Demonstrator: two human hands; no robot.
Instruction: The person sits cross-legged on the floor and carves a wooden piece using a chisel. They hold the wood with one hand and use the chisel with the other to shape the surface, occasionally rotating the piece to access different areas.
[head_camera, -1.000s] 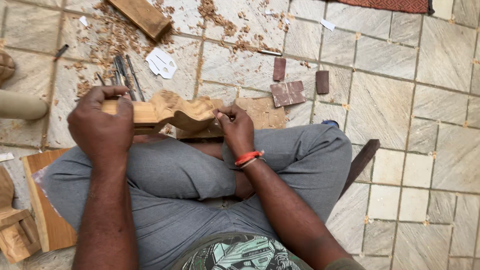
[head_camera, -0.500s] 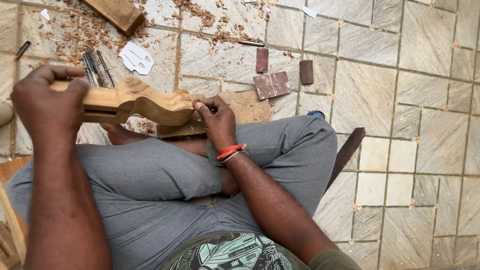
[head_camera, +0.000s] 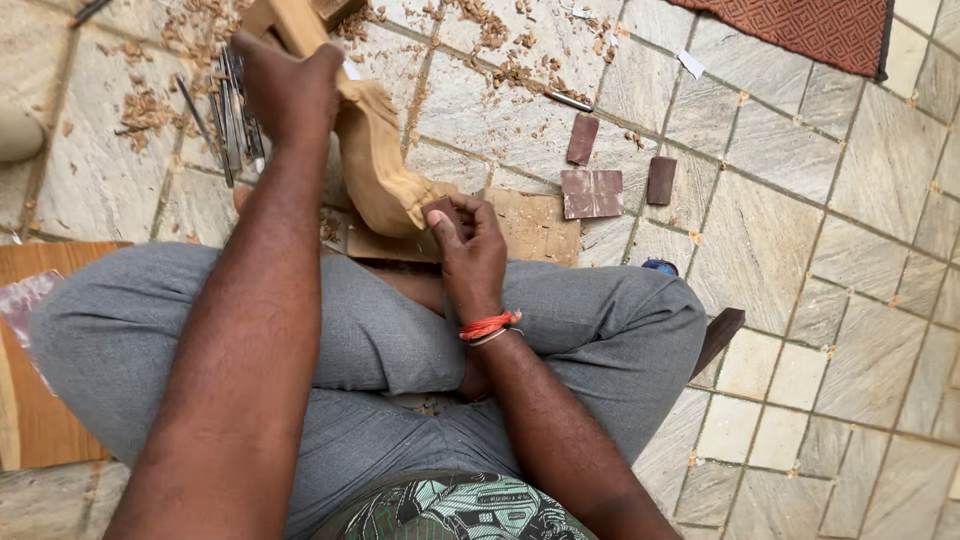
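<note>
Pale stone tiles (head_camera: 800, 150) cover the floor in even daylight, strewn with wood shavings (head_camera: 140, 105); a reddish patterned mat (head_camera: 800, 30) lies at the far edge.

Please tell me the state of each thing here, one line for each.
Carved wooden piece: tilted, held up at its top end.
Left hand: closed in a grip on the wood.
Right hand: presses small sandpaper piece against the carving.
Sandpaper pieces on floor: lying flat.
Chisels: lying loose.

1. Floor-level woodcarving workshop: stone-tiled floor (head_camera: 800, 160) strewn with wood shavings (head_camera: 140, 105) beyond the hands.
2. Metal carving tools (head_camera: 232, 110) lie beside the left hand (head_camera: 290, 85).
3. Sandpaper pieces (head_camera: 592, 192) lie near the right hand (head_camera: 470, 250).
</note>
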